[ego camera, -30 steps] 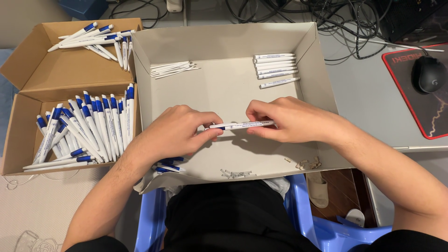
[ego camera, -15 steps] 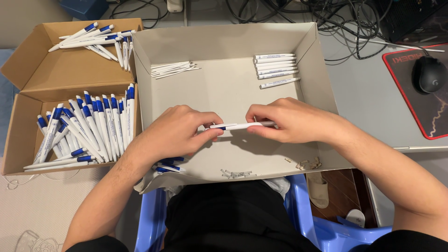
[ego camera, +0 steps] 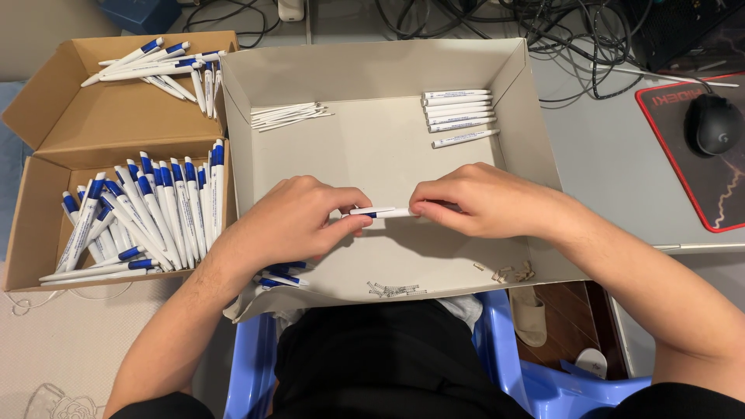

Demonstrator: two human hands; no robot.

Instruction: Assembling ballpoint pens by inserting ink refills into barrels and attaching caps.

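Both of my hands hold one white pen with a blue part [ego camera: 382, 211] level over the big grey cardboard tray [ego camera: 512, 85]. My left hand [ego camera: 299, 221] pinches its left end, and my right hand [ego camera: 475, 202] grips its white barrel from the right. Under my left wrist lie a few blue pen pieces [ego camera: 281, 275] on the tray's near edge. A row of white pen barrels [ego camera: 459, 115] lies at the tray's back right. A bundle of thin white refills [ego camera: 289, 115] lies at the back left.
A brown cardboard box [ego camera: 101, 128] on the left holds several white-and-blue pens [ego camera: 151, 209], more at its far end [ego camera: 159, 66]. Small springs [ego camera: 396, 290] and bits [ego camera: 512, 272] lie along the tray's near side. A black mouse [ego camera: 714, 124] sits on a red-edged pad at right. Cables run across the back.
The pen between my hands looks shorter; my right hand has pushed a little left toward my left hand. Nothing else has moved.
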